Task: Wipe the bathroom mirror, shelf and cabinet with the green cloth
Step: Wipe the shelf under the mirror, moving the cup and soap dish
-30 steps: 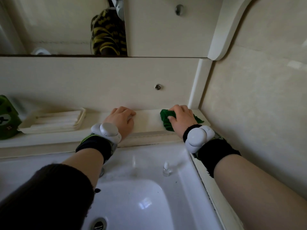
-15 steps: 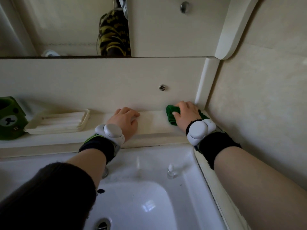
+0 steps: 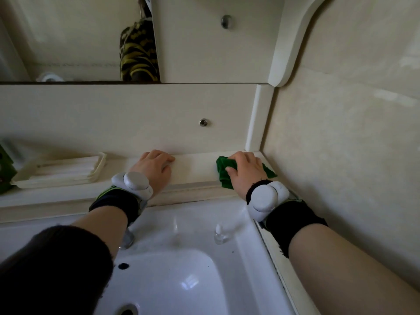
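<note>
The green cloth lies bunched at the right end of the cream shelf, close to the corner by the side wall. My right hand lies on top of it, fingers curled over the cloth and pressing it down. My left hand rests flat on the shelf about a hand's width to the left, holding nothing. The mirror runs along the top left, and the cabinet door with its round knob is beside it.
A cream soap dish sits on the shelf's left part, with a green cup at the far left edge. The white sink is below, a small clear bottle on its rim. The tiled wall closes the right side.
My right hand has slid the cloth back and forth a little along the shelf's right end, staying near the corner. My left hand has stayed in place.
</note>
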Demonstrator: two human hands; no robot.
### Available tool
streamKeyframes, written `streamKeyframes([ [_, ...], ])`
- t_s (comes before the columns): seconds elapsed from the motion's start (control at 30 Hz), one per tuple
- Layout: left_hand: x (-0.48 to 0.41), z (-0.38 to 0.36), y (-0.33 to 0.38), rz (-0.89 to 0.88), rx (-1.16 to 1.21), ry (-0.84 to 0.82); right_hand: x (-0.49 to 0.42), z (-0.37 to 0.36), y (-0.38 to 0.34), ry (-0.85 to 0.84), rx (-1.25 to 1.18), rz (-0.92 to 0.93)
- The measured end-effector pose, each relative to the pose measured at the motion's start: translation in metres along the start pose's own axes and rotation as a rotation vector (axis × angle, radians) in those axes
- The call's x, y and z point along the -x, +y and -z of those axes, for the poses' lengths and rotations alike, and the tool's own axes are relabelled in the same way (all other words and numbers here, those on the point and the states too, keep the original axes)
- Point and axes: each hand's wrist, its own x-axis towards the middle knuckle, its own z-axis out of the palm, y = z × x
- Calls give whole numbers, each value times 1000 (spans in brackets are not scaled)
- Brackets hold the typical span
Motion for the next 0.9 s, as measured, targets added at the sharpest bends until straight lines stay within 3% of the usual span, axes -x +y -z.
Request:
streamKeyframes([
  [0.6, 2, 4, 4, 6, -1, 7, -51, 2, 14, -38, 54, -153],
  [0.9, 3, 7, 6, 12, -11, -25, -45, 1, 12, -14, 67, -145],
])
